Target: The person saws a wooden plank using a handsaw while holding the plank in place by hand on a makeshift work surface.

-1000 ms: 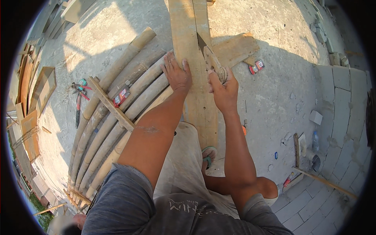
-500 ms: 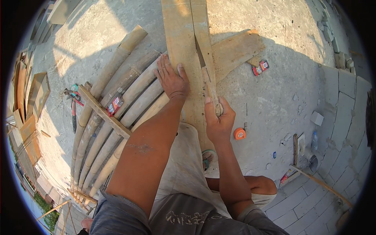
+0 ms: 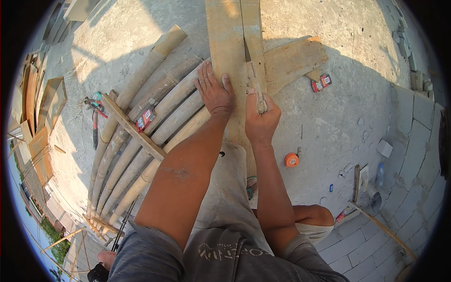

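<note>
A long wooden plank (image 3: 225,33) runs away from me, split by a lengthwise cut. A handsaw (image 3: 256,73) sits in that cut, its blade mostly hidden. My right hand (image 3: 262,120) is closed round the saw's handle. My left hand (image 3: 216,94) lies spread on the plank's left side, fingertips at its edge beside the bamboo poles (image 3: 164,117). A shorter board (image 3: 293,63) lies crosswise under the long plank at the right.
A batten (image 3: 134,127) crosses the poles, with a red packet (image 3: 145,118). Pliers and a hammer (image 3: 96,110) lie left, near stacked boards (image 3: 49,113). An orange tape measure (image 3: 291,160) and another packet (image 3: 322,83) lie right, near a grey block wall (image 3: 413,155).
My right hand came back toward me with the saw, then moved forward part of the way again. The saw now lines up straighter with the plank. My left hand stays on the plank.
</note>
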A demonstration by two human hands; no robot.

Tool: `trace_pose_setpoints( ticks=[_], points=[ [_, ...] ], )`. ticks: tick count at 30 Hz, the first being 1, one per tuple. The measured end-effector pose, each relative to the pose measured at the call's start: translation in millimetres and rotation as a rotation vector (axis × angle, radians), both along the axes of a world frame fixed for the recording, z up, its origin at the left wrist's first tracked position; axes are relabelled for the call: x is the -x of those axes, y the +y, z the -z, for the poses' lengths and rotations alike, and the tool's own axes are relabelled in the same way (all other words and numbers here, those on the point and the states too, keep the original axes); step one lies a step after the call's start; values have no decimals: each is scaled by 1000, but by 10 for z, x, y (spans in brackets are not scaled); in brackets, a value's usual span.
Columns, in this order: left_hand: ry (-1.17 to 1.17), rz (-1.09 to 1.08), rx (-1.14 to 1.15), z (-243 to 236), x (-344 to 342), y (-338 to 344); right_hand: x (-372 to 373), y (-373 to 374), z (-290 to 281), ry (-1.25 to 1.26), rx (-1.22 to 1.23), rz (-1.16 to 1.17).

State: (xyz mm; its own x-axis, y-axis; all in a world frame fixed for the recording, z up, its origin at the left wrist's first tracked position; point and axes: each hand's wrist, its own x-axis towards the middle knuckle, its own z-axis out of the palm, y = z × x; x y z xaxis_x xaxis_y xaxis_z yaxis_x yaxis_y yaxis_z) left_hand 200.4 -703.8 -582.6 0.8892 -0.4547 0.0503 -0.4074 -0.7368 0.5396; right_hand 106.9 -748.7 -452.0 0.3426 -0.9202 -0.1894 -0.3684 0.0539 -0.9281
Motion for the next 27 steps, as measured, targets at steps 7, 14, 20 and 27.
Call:
trace_pose_setpoints(
  ticks=[7, 14, 20, 27],
  points=[
    [35, -55, -52, -232, -203, -139, 116, 39, 112, -91, 7, -26],
    [340, -281, -74, -592, -893, -1160, 236, -73, -82, -16, -149, -36],
    [328, -339, -44, -576, -1063, -1020, 665, 582, -353, -86, -155, 53],
    [367, -347, -67, -530, -935, -1122, 77, -71, -116, 7, -189, 19]
  ],
)
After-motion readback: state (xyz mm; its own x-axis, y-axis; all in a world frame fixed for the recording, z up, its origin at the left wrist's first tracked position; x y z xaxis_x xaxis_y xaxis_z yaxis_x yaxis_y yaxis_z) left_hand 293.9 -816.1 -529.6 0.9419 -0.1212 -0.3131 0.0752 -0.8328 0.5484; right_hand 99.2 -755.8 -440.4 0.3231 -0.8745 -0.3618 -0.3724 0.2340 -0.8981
